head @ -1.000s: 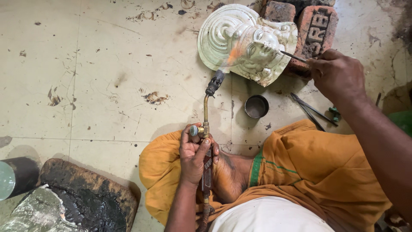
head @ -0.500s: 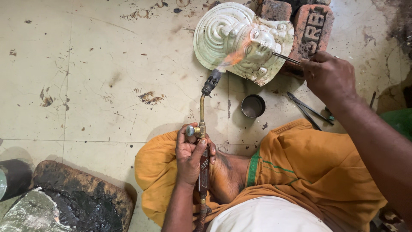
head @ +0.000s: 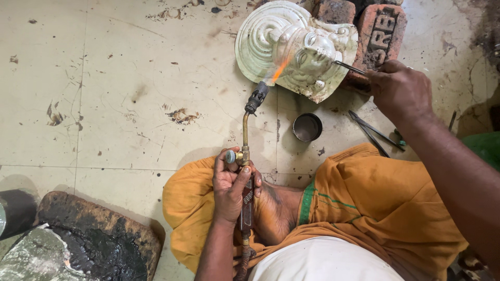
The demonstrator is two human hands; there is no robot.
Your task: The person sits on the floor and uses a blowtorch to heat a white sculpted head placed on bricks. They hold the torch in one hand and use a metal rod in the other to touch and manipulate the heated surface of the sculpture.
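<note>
- Our left hand (head: 233, 182) sits low in the middle, above our orange-clad lap, fingers wrapped around the brass torch (head: 245, 151), thumb side near its valve knob.
- The torch's neck rises from that hand and bends toward the mask, an orange flame (head: 280, 69) coming from its dark nozzle.
- Our right hand (head: 401, 91) reaches in from the right, forearm slanting down, fingers pinched on a thin metal rod (head: 348, 67) whose tip touches the mask's edge.
- The metal mask (head: 291, 47) is pale and greenish, a face with ringed headdress, lying tilted on the floor (head: 114, 78) against red bricks (head: 383, 31).
- At far left lies a blackened pitch block (head: 99, 239).
- A small dark cup (head: 307, 127) stands just below the mask; tweezers (head: 375, 132) lie to its right.
</note>
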